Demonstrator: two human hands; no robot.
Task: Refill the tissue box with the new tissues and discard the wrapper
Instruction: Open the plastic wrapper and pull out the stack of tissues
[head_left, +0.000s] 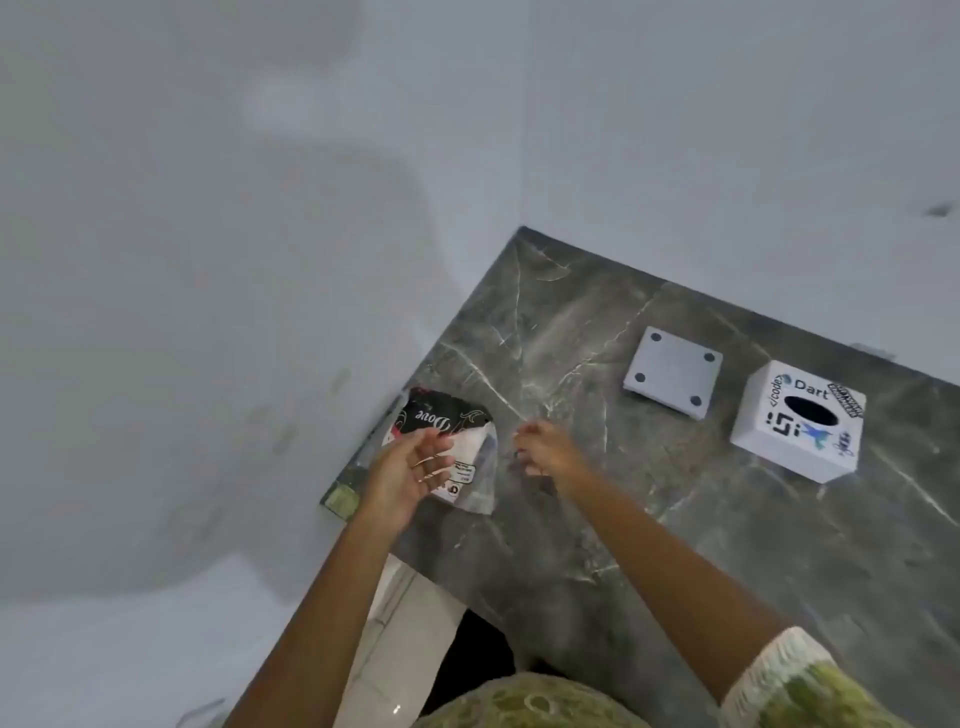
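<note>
A tissue pack (447, 421) in a black and white printed wrapper lies at the left edge of the grey marble table (675, 519). My left hand (410, 467) hovers over the pack's near end with its fingers spread, gripping nothing. Just right of the pack, my right hand (548, 449) hangs over the table with loosely curled, parted fingers and nothing in it. The white tissue box (797, 421), covered in stickers and with a dark oval slot on top, stands at the right. Its white bottom plate (672, 371) with dark round pads lies between the pack and the box.
The table sits in a corner between two pale walls (260, 208). A light tiled floor (395, 623) shows below the table's left edge. Bare marble lies between my hands and the box.
</note>
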